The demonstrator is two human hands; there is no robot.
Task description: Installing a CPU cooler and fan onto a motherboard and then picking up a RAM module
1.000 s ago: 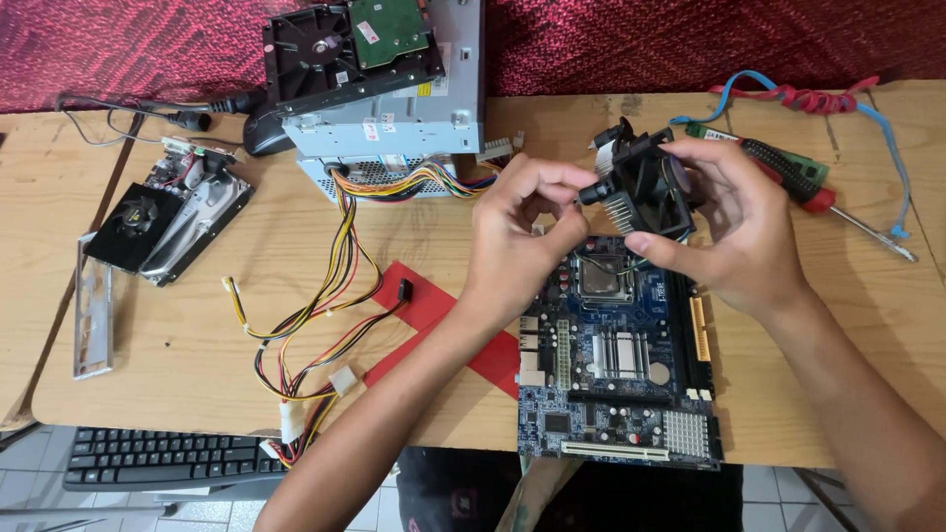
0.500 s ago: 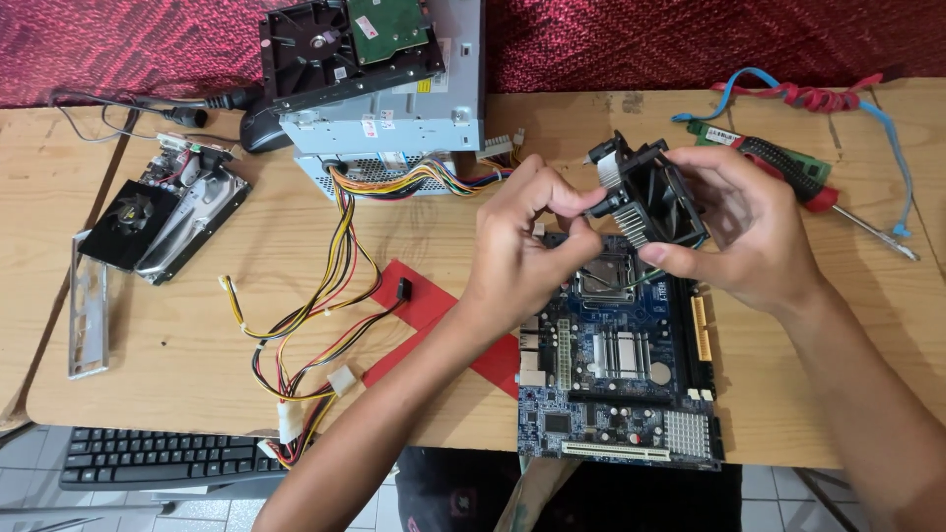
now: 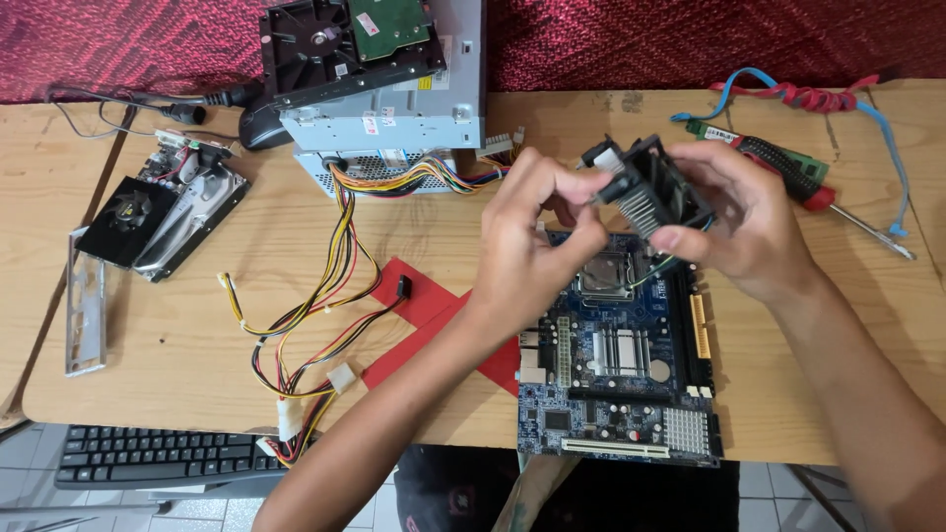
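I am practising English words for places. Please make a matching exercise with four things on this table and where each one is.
Things:
1. cooler fan
2. screwdriver
3. keyboard
4. motherboard

Places:
A. low at the left, below the table edge
B. flat on the table, under the hands
C. held in both hands
D. on the table, far right

Pairs: 1-C, 2-D, 3-A, 4-B

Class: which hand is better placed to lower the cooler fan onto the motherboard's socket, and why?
Probably the right hand: it grips the cooler fan around its body above the motherboard, while the left hand only pinches its edge.
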